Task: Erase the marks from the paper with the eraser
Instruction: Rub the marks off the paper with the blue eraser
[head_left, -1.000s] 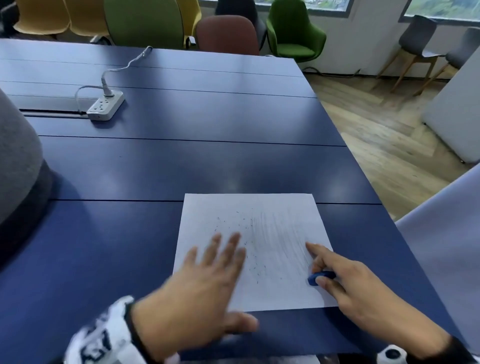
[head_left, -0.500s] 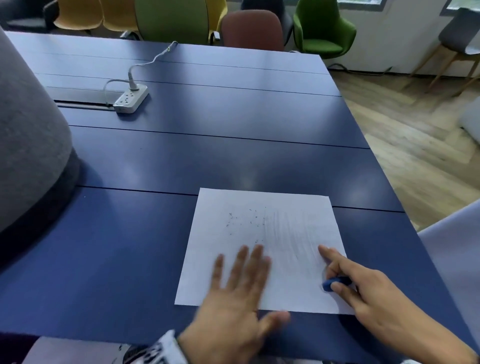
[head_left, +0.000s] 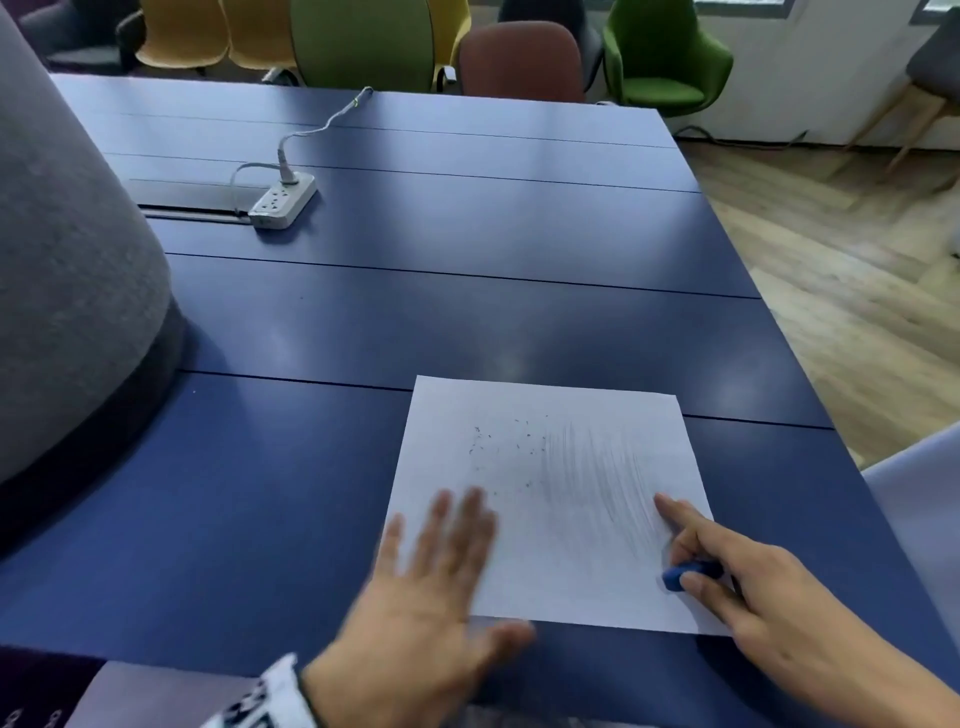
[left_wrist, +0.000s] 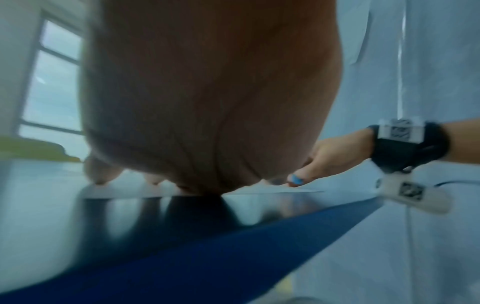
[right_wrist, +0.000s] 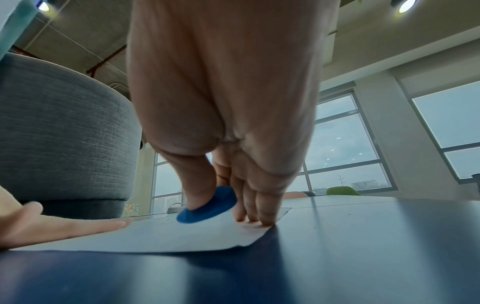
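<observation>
A white sheet of paper (head_left: 561, 545) lies on the blue table near its front edge. Faint grey pencil strokes (head_left: 597, 478) cover its right half, and dark eraser crumbs (head_left: 498, 441) are scattered over its upper left. My left hand (head_left: 436, 587) lies flat with straight, spread fingers over the paper's lower left corner; it is blurred. My right hand (head_left: 737, 582) pinches a small blue eraser (head_left: 680, 576) (right_wrist: 207, 205) between thumb and fingers at the paper's right edge, with its index finger stretched out along the sheet. The eraser (left_wrist: 296, 179) also shows in the left wrist view.
A large grey fabric pouf (head_left: 67, 291) stands on the table at the left. A white power strip (head_left: 283, 201) with its cable lies further back. The table's right edge (head_left: 800, 364) drops to a wooden floor. Coloured chairs (head_left: 665, 52) line the far side.
My left hand has slid left and back across the paper, from the sheet's middle to its lower left corner. My right hand keeps its pinch on the eraser at the right edge. The camera view has shifted.
</observation>
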